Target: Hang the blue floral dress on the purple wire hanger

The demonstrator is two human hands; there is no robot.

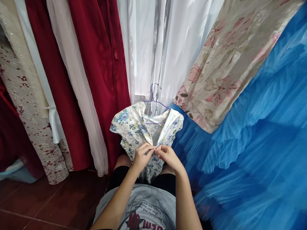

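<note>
A small white dress with blue flowers [134, 127] hangs on a purple wire hanger [154, 102] and rests over my knees. My left hand [142, 157] pinches the left edge of the dress's front opening, fingers closed on the cloth. My right hand [168, 155] pinches the right edge of the same opening, thumb and fingers pressed together. Both hands meet at the middle of the dress front, fingertips almost touching. What lies between the fingertips is too small to make out.
Hanging garments surround me: dark red dresses [100, 64], a pale pink one [72, 80], a sequinned beige one [26, 105], white sheer cloth [148, 41], a floral beige fabric [230, 57] and a large blue tulle skirt [259, 143] at right. Dark red tile floor [48, 201] lies at lower left.
</note>
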